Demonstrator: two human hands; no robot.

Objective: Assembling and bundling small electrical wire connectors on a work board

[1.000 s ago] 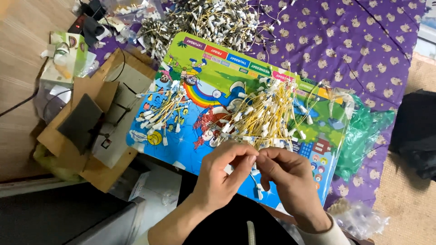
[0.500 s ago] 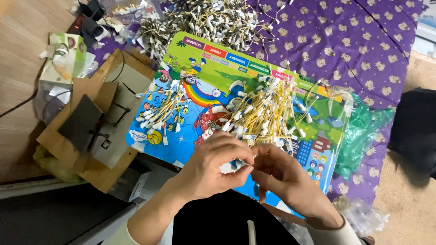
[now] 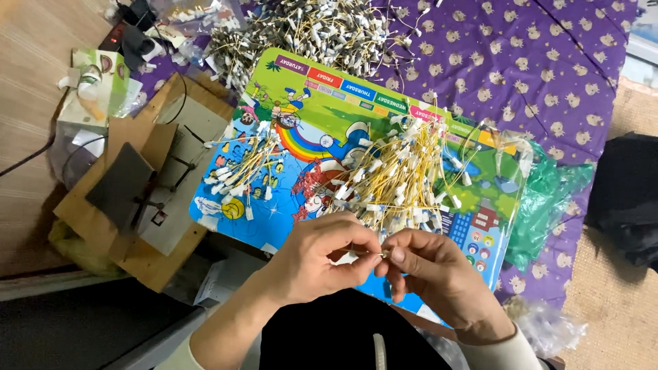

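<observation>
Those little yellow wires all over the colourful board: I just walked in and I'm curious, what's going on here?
A person is working bare-handed over a colourful picture board on a purple patterned cloth. The left hand and right hand meet in front of it, fingertips pinching one small wire piece between them. A large heap of yellow wires with white ends lies on the board just beyond the hands, a smaller bunch to its left, and a grey-white pile on the cloth behind.

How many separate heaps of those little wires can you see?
3: a big whitish heap on the purple cloth at the top, a small yellow bundle on the colourful board's left, a larger yellow pile mid-board. Hands may hide more.
</observation>
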